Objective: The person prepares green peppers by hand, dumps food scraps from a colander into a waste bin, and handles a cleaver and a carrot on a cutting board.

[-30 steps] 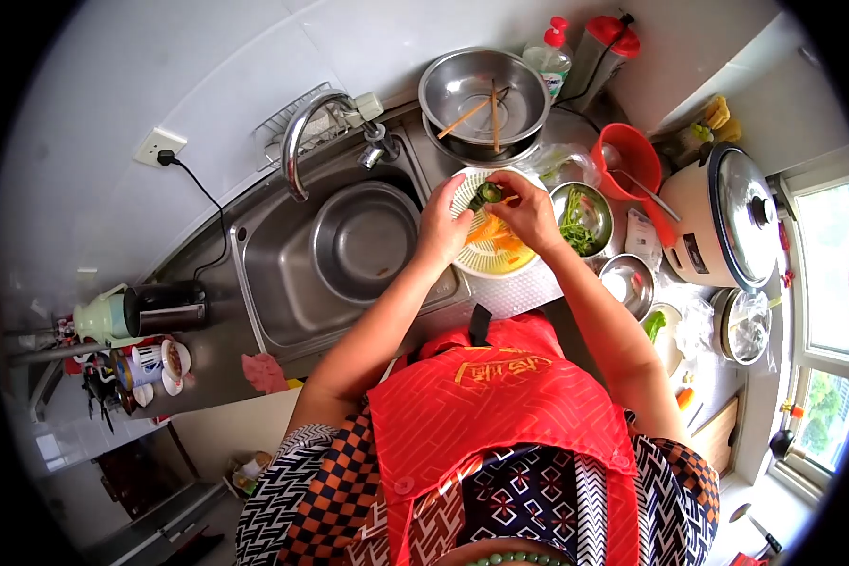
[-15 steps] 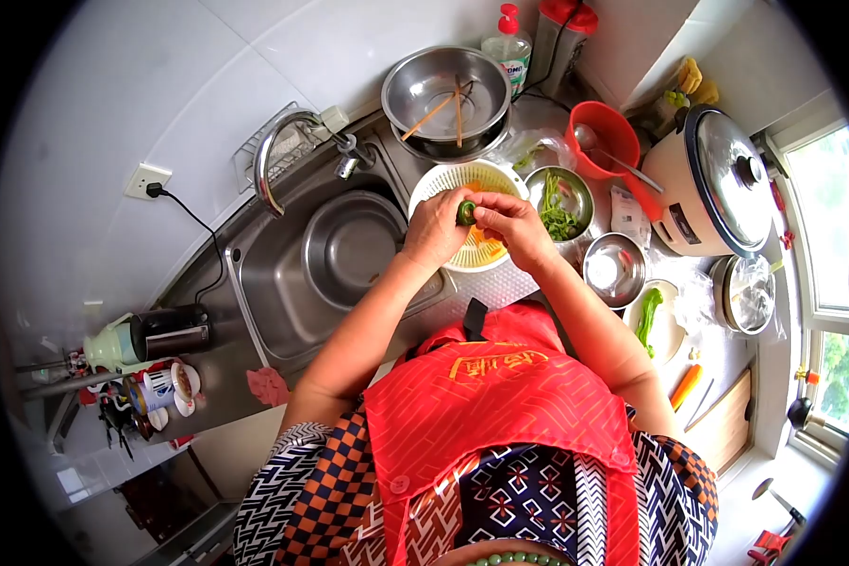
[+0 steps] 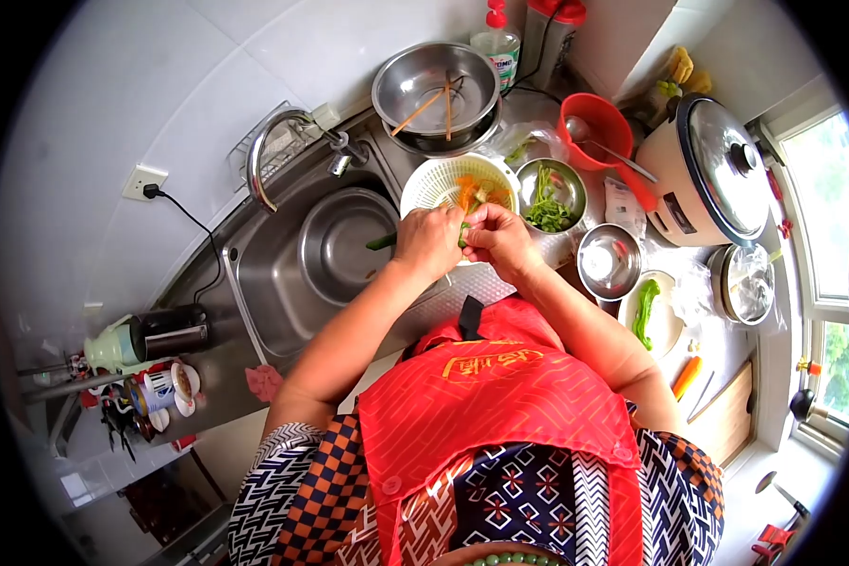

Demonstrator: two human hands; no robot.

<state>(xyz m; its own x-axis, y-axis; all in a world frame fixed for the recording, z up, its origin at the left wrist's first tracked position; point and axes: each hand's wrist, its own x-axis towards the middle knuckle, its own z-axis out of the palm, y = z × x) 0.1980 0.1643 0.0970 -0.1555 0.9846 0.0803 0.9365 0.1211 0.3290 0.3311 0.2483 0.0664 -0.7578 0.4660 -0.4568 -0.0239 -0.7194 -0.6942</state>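
My left hand (image 3: 428, 241) is closed around a long green vegetable (image 3: 382, 242), whose dark tip sticks out on its left side, over the sink edge. My right hand (image 3: 502, 241) meets it, fingers pinched at the vegetable's other end, where a bit of green shows. Both hands are over the near rim of a white strainer basket (image 3: 426, 186), which holds orange shreds (image 3: 470, 191) and a pale brownish piece. Right of the basket stands a metal bowl of green leafy stems (image 3: 549, 200).
A metal basin (image 3: 335, 247) sits in the sink under the faucet (image 3: 257, 160). Behind are stacked bowls with chopsticks (image 3: 424, 108). To the right are a red colander (image 3: 599, 113), a rice cooker (image 3: 693, 184), a small metal bowl (image 3: 609, 261), a plate with a green pepper (image 3: 644, 311) and a carrot (image 3: 688, 376).
The green vegetable has turned in my hands, its long dark end now pointing left. Both hands have dropped nearer my body, uncovering the orange shreds. The view has shifted.
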